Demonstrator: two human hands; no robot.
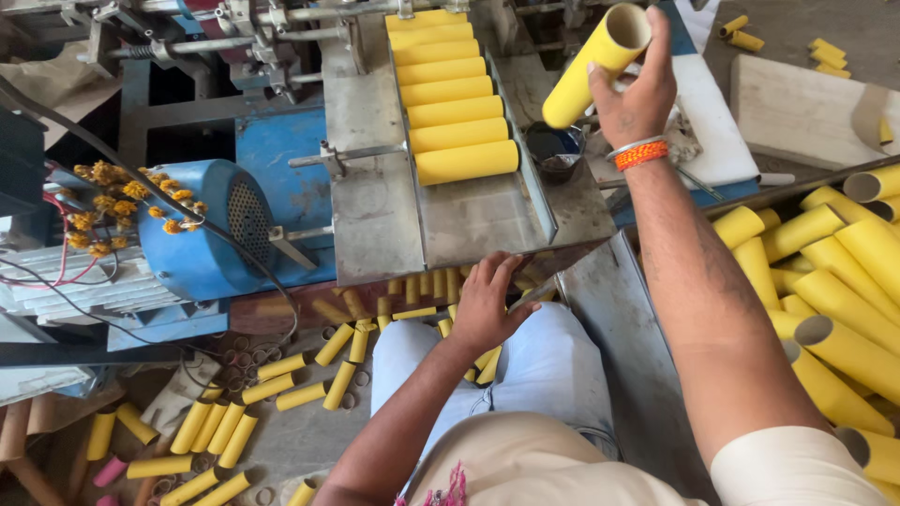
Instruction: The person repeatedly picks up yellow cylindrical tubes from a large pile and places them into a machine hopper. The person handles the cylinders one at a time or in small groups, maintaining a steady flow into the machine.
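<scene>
My right hand (637, 89) is raised at the upper right, gripping a long yellow cardboard tube (592, 70) that tilts up to the right with its open end showing. An orange and silver bangle sits on that wrist. My left hand (487, 305) rests palm down at the front edge of a sloped metal chute (469, 220), fingers spread, holding nothing. Several yellow tubes (452, 94) lie side by side across the chute in a column. My legs in light trousers are below the chute.
A blue motor (202, 234) draped with marigold flowers stands at the left, with wires near it. A metal bin at the right holds many long yellow tubes (844, 290). Short cut yellow tubes (281, 384) and small rings litter the floor.
</scene>
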